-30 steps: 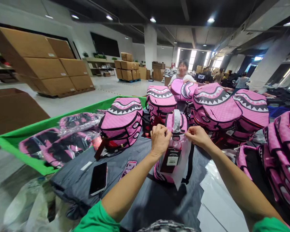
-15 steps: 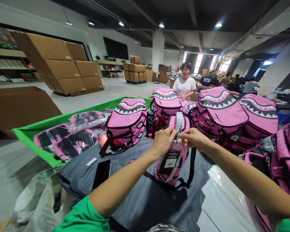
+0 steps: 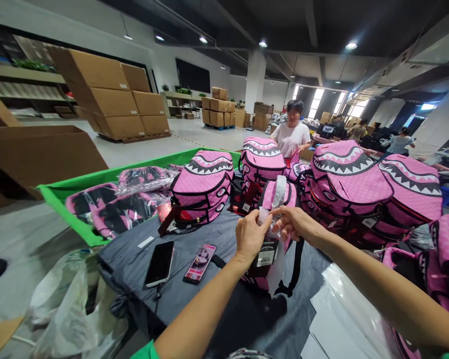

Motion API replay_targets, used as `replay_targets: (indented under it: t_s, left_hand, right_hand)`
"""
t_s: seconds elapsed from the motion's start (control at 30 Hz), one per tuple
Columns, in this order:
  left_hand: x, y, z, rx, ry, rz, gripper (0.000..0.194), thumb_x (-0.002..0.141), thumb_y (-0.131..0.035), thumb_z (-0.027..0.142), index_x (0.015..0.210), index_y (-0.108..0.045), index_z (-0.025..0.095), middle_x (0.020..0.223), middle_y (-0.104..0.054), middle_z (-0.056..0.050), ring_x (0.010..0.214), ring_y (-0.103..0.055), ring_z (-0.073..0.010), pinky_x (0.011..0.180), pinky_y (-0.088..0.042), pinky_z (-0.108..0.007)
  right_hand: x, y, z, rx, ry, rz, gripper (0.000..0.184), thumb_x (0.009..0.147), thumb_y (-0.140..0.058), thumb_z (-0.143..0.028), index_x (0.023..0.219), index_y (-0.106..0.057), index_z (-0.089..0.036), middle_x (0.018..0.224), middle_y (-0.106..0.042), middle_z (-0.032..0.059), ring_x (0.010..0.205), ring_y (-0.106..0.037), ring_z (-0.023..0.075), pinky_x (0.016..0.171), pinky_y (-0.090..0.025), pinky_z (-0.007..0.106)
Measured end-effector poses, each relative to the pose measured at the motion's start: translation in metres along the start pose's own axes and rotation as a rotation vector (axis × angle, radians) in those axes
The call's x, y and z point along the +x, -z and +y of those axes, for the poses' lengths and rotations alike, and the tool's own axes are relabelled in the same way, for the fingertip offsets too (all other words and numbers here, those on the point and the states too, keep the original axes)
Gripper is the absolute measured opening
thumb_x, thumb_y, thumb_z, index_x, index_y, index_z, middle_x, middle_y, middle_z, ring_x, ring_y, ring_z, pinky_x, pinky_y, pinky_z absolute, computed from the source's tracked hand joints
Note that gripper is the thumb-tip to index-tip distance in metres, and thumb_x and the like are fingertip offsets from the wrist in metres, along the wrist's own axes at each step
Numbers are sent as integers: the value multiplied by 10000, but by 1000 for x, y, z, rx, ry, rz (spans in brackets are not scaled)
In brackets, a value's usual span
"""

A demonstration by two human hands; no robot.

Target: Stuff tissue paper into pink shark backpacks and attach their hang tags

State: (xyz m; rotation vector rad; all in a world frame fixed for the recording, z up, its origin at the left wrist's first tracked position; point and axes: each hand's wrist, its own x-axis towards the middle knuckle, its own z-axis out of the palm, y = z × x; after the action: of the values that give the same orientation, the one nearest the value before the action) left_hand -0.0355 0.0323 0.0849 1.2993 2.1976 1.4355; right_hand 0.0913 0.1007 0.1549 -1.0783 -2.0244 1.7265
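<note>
Here, a gray-covered counter (image 3: 247, 319) carries pink backpacks (image 3: 349, 174), one front backpack (image 3: 290, 194) standing between the forearms. Thin white wrapping (image 3: 276, 276) hangs down its front, pinched near the handle (image 3: 279, 192) by the left hand (image 3: 251, 234); the right hand (image 3: 297, 224), half curled, meets it there, grip unclear. Two phones (image 3: 200, 264) lie leftward; a tag (image 3: 266, 255) hangs below the hands.

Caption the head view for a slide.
Left-hand grip and right-hand grip meet at a white sheet before a pink backpack.
</note>
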Motion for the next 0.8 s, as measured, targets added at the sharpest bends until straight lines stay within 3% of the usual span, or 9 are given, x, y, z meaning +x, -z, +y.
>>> replay_targets:
  t_s: [0.13, 0.23, 0.3, 0.37, 0.43, 0.5, 0.63, 0.8]
  left_hand:
    - [-3, -16, 1, -59, -44, 116, 286, 871, -650, 198, 624, -507, 192, 609, -550, 53, 582, -457, -117, 666, -290, -263]
    - [-4, -24, -4, -105, -45, 216, 245, 854, -644, 158, 633, -545, 193, 606, -567, 54, 587, -471, -120, 697, -308, -272]
    - [-5, -27, -7, -119, -47, 260, 227, 835, -662, 153, 635, -565, 196, 599, -572, 53, 596, -488, -126, 700, -314, -275]
    - [-5, -28, -8, -118, -59, 288, 234, 820, -676, 139, 622, -563, 195, 595, -572, 52, 612, -505, -129, 705, -320, -276]
    - [-4, -28, -8, -112, -70, 300, 239, 811, -681, 122, 617, -559, 193, 597, -574, 51, 626, -519, -130, 714, -329, -274]
    - [-3, -28, -8, -100, -72, 294, 228, 812, -684, 122, 629, -568, 194, 606, -583, 51, 638, -533, -132, 716, -339, -273]
    - [-4, -27, -9, -55, -136, 302, 157, 832, -673, 107, 711, -632, 198, 693, -635, 36, 701, -570, -143, 731, -362, -278]
    - [-13, -24, -8, 147, -466, 395, 200, 856, -590, 32, 842, -686, 206, 759, -645, 11, 711, -556, -160, 730, -387, -299]
  right_hand:
    - [6, 0, -4, -245, 10, -36, 386, 1001, -326, -323, 1228, -593, -160, 589, -642, -25, 393, -571, 111, 341, -288, 165]
    - [10, 11, -9, -615, 97, -64, 384, 995, -330, -223, 1267, -595, -165, 493, -575, -53, 361, -523, 109, 397, -329, 177]
    - [11, 25, -14, -951, 323, 10, 352, 978, -411, -182, 1251, -634, -181, 563, -623, -23, 444, -562, 109, 473, -350, 190]
    - [11, 41, -18, -1249, 637, 51, 299, 977, -492, -191, 1209, -679, -212, 776, -713, 38, 604, -623, 117, 534, -343, 204]
    - [13, 56, -19, -1435, 885, -22, 271, 992, -515, -210, 1191, -697, -240, 988, -726, 72, 741, -640, 122, 563, -339, 212]
    - [18, 65, -17, -1524, 1019, -130, 283, 1008, -499, -203, 1207, -692, -260, 1071, -705, 73, 802, -632, 116, 578, -352, 208]
    - [35, 67, -13, -1575, 1068, -179, 274, 1006, -520, -195, 1198, -701, -271, 1039, -691, 46, 805, -623, 111, 569, -363, 211]
    - [51, 62, -15, -1615, 1061, -222, 238, 971, -604, -223, 1176, -712, -274, 1053, -686, 35, 765, -627, 108, 544, -355, 222]
